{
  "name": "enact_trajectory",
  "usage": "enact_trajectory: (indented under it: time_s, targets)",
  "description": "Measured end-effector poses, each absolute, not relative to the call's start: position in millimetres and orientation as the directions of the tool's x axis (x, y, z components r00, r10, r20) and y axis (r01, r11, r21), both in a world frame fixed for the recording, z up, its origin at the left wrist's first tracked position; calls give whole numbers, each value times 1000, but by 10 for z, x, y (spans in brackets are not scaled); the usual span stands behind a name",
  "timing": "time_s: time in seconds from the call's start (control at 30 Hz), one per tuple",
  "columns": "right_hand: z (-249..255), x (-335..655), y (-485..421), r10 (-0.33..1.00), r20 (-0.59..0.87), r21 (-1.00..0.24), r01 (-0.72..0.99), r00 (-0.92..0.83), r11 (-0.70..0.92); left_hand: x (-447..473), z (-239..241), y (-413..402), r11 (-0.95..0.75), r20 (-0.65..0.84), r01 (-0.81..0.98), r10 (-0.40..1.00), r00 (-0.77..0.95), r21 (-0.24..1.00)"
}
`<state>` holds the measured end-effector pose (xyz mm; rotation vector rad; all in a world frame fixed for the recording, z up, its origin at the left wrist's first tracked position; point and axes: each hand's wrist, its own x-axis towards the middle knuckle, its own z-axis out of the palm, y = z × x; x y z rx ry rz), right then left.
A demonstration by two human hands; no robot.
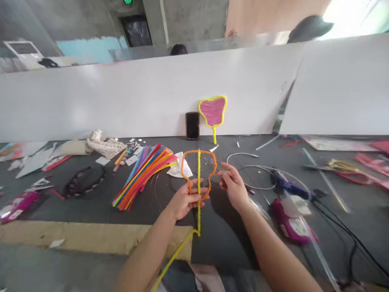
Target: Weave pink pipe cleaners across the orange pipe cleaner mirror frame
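Note:
My left hand (pixel 186 198) is closed on a pipe-cleaner frame, its fingers around the lower part. The frame has a wavy orange outline (pixel 183 167) and a twisted yellow stem (pixel 199 221) up its middle. From the stem's foot, a loose yellow pipe cleaner (pixel 178 252) trails down to the left. Just right of the outline, my right hand (pixel 234 184) is pinched closed. Thin wire-like strands show near its fingertips, but whether it grips them is unclear. A bundle of coloured pipe cleaners (pixel 146 174) lies left of my hands.
Against the white partition (pixel 136 101) stand a phone (pixel 192 126) and a pink, yellow-edged fan shape (pixel 213 112). To the right lie a glue gun (pixel 285 182), a white cable (pixel 258 188), a magenta device (pixel 293 225) and scissors (pixel 349 172). A dark braided band (pixel 85 182) is at left.

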<state>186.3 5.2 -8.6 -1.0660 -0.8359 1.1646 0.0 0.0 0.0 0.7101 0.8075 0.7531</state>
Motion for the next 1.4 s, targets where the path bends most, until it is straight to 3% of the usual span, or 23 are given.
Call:
enact_trajectory:
  time_s: [0.33,0.6,0.97,1.27,1.4]
  targets:
    - [-37,1832,88,981,-35,-938,-344,193,34,-26,24,-12,537,-368,-279,795,482,796]
    - [-87,1712,26,991,-105,-932,-340,-83,-127,-7,-8,-10,520,-352,-282,805,478,807]
    - [-48,1802,81,982,-184,-804,-579,34,-131,-17,-18,-17,532,-346,-273,785,514,802]
    - [-24,1882,137,981,-130,-833,-552,146,-29,-3,-1,-60,538,-357,-196,747,561,820]
    - [-13,1887,135,981,-150,-806,-590,123,-49,-24,-8,-38,513,-313,-245,768,558,823]
